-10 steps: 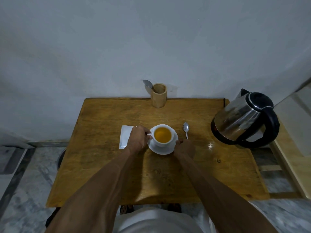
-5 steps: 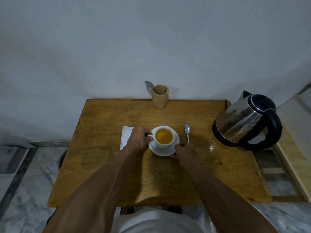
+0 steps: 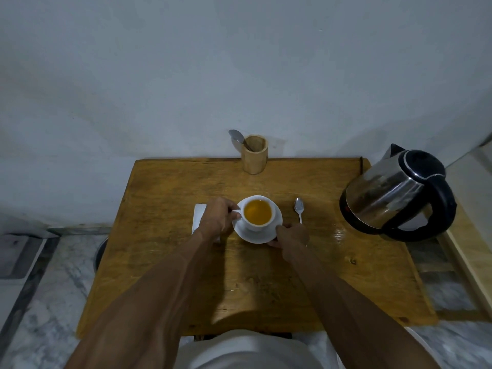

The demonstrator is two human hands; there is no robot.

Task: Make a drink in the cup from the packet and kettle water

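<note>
Both hands are on the crockery now: left hand curled at the cup's handle, fingers closed around it by the look of things, and right hand pinching the near right rim of the saucer, thumb on top, fingers tucked underneath. The cup sits square on that saucer, mid-table, filled close to the brim with amber liquid, so the drink itself looks made. A white packet lies flat just left of the cup, partly hidden under the left wrist; whether it is empty I cannot tell. The teaspoon rests on the wood just right of the saucer, bowl pointing to the far side, and the kettle stands well off at the right edge of the table. At the far edge, a wooden holder keeps another spoon.

My read is this is the presenting step, shifting or lifting cup and saucer together. Doing it well means keeping the saucer dead level, because that liquid is high and will slop at the slightest tilt. Let the right hand carry the weight from below while the left only steadies the handle, no pulling sideways, or the cup slides on the glazed saucer. Move slowly, start gently, and watch the right wrist, which is close to that spoon handle.
</note>
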